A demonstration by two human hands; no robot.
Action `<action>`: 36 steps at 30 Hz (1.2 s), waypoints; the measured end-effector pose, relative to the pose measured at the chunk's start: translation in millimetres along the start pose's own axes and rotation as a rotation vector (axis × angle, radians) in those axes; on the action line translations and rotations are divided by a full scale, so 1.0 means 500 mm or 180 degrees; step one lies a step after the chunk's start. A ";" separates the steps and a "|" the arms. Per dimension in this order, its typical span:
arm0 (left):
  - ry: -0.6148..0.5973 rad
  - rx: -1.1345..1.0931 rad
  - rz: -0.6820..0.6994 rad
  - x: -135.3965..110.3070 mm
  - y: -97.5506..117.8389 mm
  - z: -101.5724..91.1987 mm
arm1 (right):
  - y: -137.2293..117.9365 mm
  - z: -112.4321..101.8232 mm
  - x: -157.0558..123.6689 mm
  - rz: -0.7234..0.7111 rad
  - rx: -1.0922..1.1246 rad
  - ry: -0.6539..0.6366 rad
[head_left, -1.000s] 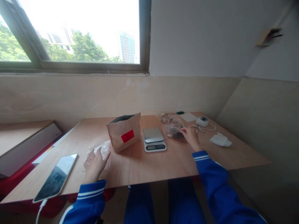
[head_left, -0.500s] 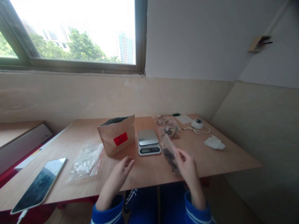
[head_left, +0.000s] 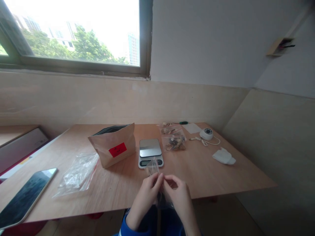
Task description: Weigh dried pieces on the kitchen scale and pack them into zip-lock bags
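Window up top, tiled wall below it, wooden tabletop pushed against that wall. We have the held zip bag at the near edge of the table, in front of the kitchen scale. Left hand and right hand meet over it, thumbs and forefingers pinching its film; neither is free. We judge the step as working the bag's edge or seal, and the next move as calling for a firm two-sided pinch, fingers pulling apart evenly so that the contents don't spill.

Kraft pouch stands left of the scale, mouth gaping; clear plastic bags lie beside it, smartphone farther left. More filled zip bags lie right of the scale.

Hard to make out: fingers cover most of the held bag, so we can't tell if its seal is parted; its dark contents we can't identify. Its upper corner overlaps the scale's front in view, contact unclear. Pouch interior hidden, phone cut off by the left border, far zip bags' contents too small to name.
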State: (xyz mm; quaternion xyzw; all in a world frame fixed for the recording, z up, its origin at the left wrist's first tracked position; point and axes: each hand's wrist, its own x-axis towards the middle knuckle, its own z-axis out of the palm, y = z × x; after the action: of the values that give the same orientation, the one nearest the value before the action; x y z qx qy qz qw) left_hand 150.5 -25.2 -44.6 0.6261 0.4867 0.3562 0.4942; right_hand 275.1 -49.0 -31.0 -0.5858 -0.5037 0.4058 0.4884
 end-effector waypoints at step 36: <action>0.0560 -0.0347 0.0644 -0.062 -0.019 -0.091 | -0.055 0.090 -0.017 -0.0220 0.0759 -0.0493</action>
State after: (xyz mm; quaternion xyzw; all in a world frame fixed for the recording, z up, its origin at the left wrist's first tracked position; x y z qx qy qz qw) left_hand 97.7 -42.3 -40.8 0.6106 0.4425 0.4836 0.4444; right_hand 224.7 -49.6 -12.7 -0.4729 -0.5079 0.4897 0.5278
